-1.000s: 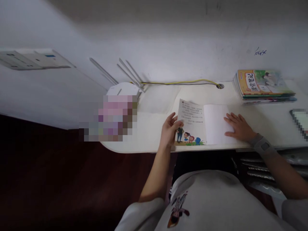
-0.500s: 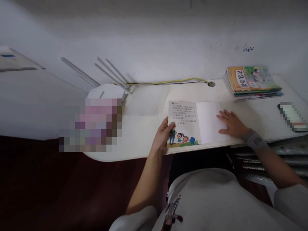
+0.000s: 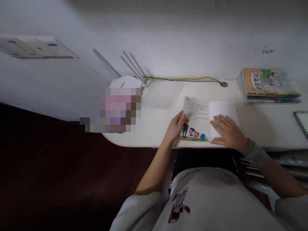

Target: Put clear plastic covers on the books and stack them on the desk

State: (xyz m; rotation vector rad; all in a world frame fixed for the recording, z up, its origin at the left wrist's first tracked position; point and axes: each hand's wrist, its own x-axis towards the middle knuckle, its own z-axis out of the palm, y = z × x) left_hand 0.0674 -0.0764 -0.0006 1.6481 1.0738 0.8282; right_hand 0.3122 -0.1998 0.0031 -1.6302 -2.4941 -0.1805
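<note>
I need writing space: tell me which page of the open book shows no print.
The right page, under the right hand: what shows is plain white; the left page bears text and cartoons.

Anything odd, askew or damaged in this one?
A dark scribble on the wall, above the stacked books, looks odd: walls aren't usually written on. Nothing looks spilled, and the book, left hand gripping its edge, right hand on its page, shows no visible damage. Pixelated areas can't be judged.
</note>
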